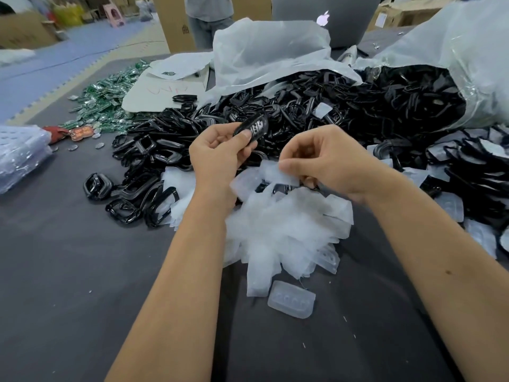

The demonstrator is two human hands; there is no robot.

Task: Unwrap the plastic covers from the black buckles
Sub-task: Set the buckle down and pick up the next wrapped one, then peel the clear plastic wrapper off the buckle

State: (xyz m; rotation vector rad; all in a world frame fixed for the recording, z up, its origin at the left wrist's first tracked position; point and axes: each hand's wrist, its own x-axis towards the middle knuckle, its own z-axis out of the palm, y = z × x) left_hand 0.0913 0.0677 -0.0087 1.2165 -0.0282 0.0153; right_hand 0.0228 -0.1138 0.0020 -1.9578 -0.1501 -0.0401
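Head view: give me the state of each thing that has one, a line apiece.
left hand: grips a bare black buckle
right hand: pinches a plastic cover
cover pile: emptied, heaped on the table
big bag: open, spilling buckles
laptop: lid open
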